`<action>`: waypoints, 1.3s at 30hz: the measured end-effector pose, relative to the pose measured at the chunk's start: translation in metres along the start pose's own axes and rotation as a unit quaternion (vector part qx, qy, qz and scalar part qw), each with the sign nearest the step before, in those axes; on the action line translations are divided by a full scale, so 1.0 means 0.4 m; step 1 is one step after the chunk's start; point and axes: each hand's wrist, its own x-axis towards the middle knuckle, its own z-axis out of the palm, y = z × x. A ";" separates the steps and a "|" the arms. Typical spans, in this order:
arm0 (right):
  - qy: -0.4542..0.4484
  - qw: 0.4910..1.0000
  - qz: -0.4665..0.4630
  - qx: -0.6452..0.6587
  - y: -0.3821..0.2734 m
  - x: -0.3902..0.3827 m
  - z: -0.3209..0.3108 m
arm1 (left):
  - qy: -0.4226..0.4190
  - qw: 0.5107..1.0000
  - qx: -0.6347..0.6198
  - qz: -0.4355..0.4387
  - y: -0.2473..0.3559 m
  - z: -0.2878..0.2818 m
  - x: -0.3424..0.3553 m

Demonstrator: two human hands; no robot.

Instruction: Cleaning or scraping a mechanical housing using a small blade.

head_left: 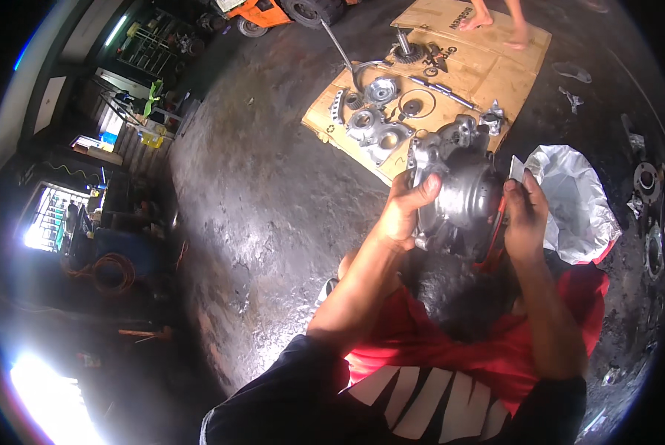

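Observation:
My left hand is closed around the side of a dark silver metal housing, a rounded casting with bosses and holes at its far end. My right hand is at the housing's right side, fingers closed on a thin, flat, pale-grey piece that sticks up above them. A red strip shows along the housing's lower right, partly behind that hand; whether it is part of the housing I cannot tell.
A cardboard sheet holds gears, rings, shafts and castings. A lined bucket stands right. Another person's bare feet are at the sheet's far edge, near an orange forklift. Several metal parts lie far right; cluttered shelving lines the left.

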 end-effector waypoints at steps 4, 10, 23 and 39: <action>0.070 0.996 0.059 -0.003 -0.050 0.025 0.030 | -0.132 0.986 -0.104 0.015 -0.007 -0.009 0.017; 0.079 0.993 0.071 0.060 -0.087 0.063 0.007 | -0.172 0.947 -0.270 0.026 -0.003 0.023 0.030; 0.003 0.931 0.272 0.241 -0.005 0.045 0.027 | -0.111 0.919 -0.370 0.081 0.001 -0.004 0.041; -0.014 0.941 0.226 0.253 -0.069 0.062 0.024 | 0.064 0.971 -0.105 0.204 0.036 -0.092 0.067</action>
